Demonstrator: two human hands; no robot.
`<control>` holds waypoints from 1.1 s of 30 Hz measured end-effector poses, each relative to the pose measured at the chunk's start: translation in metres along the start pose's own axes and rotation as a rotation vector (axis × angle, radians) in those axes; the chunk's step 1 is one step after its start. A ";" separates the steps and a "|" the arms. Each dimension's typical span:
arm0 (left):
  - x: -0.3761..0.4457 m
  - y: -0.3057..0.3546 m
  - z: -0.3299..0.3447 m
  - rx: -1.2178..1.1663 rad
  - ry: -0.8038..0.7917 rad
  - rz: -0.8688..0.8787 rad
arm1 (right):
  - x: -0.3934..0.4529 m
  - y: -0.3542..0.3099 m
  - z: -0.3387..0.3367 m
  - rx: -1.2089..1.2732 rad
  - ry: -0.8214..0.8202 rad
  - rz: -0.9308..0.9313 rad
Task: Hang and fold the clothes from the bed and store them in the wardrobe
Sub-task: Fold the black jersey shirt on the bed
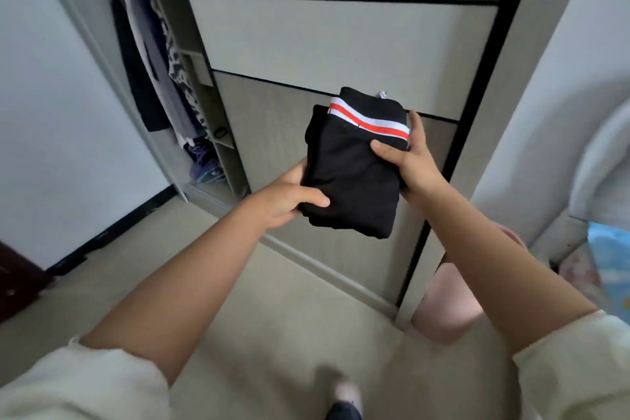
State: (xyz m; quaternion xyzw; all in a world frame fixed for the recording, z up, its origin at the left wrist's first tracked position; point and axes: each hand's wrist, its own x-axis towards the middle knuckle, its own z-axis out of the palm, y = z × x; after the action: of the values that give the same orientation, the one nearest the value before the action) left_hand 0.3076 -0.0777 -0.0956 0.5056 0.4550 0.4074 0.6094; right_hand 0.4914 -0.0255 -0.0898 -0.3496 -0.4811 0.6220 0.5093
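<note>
Hands first: the left hand [289,198] grips the near left corner of a folded black garment [354,174], thumb curled over its top, while the right hand [409,160] pinches the right edge, thumb on top and fingers behind. The bundle, with a white and red striped band [368,121] across its far end, hangs in the air in front of the closed sliding wardrobe door [341,44]. Further left the wardrobe stands open, hanging clothes [153,72] inside. Bed edge [600,259] at far right
</note>
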 end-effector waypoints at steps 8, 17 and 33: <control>0.055 0.058 -0.154 0.050 0.116 0.072 | 0.148 -0.002 0.129 -0.078 -0.007 -0.066; 0.134 0.126 -0.361 -0.072 0.288 0.149 | 0.351 0.010 0.286 -0.123 -0.131 -0.115; 0.246 0.180 -0.696 -0.175 0.170 0.145 | 0.571 0.080 0.511 -0.182 -0.033 -0.065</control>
State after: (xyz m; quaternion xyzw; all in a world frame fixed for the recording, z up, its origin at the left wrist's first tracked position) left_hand -0.3093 0.3564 -0.0046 0.4457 0.4299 0.5297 0.5796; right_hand -0.1400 0.4033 0.0148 -0.3684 -0.5549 0.5645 0.4875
